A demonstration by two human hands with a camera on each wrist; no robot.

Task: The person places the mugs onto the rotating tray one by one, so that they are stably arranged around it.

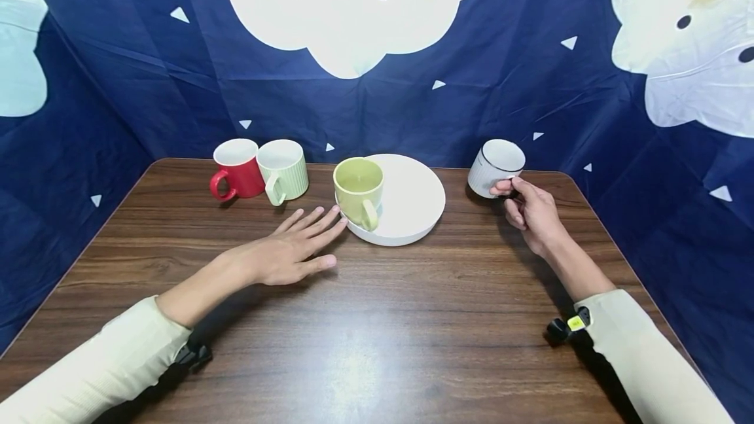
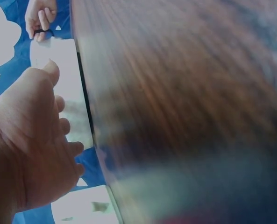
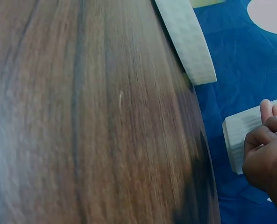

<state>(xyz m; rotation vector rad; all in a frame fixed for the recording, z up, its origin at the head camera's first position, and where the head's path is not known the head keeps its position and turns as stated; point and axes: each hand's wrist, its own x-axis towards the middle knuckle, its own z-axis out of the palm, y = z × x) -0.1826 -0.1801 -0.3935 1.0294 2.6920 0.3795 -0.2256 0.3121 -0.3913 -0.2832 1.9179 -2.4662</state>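
Right hand: fingers curled, pinching the white mug at its near side; mug at far right, mouth up
Left hand: fingers straight and spread; just beside the white tray
Olive-green mug: on the tray's left part
Red mug, pale-green mug: far left

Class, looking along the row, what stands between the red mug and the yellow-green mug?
In the head view, the pale green ribbed mug stands between the red mug and the yellow-green mug.

My right hand grips a white mug, seen against blue cloth beyond the edge of the tabletop; a white tray sits along that edge.
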